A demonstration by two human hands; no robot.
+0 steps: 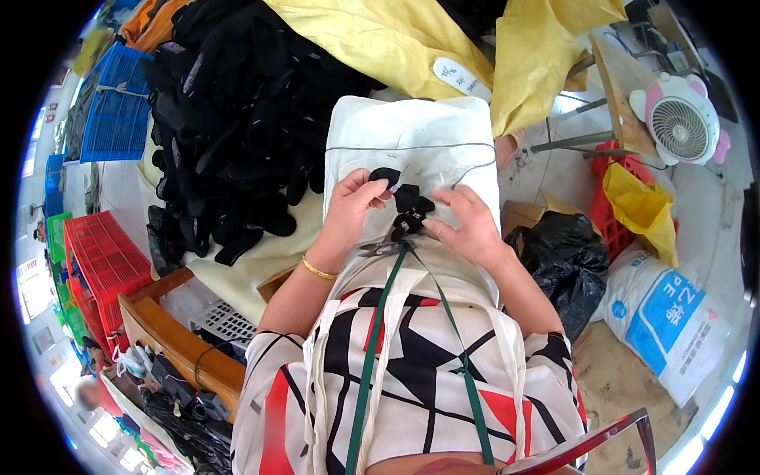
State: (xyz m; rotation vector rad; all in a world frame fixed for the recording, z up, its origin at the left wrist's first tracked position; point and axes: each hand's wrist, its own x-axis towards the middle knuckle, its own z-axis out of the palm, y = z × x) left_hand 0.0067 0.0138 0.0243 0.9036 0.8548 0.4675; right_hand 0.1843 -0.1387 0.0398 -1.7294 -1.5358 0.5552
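My left hand [351,204] is closed, with thumb and forefinger pinching one end of a small black knitted piece that looks like a sock [408,207]. The rest of it lies bunched on a white cloth-covered pad [408,123] in front of me, with small pale marks showing. On its other side my right hand [469,226] curves round it, thumb and forefinger apart and the thumb beside the fabric; whether they touch is unclear. Just below, small dark scissors [380,248] rest at the pad's near edge by a green cord [380,332] hanging over my front.
A big heap of similar black pieces [237,119] rises left of the pad. Yellow sheeting [380,32] lies beyond. At left are red [107,265] and blue crates [119,103] and a wooden drawer [170,332]. Rightward sit a black bag [558,257], a white-blue sack [665,317] and a fan [681,127].
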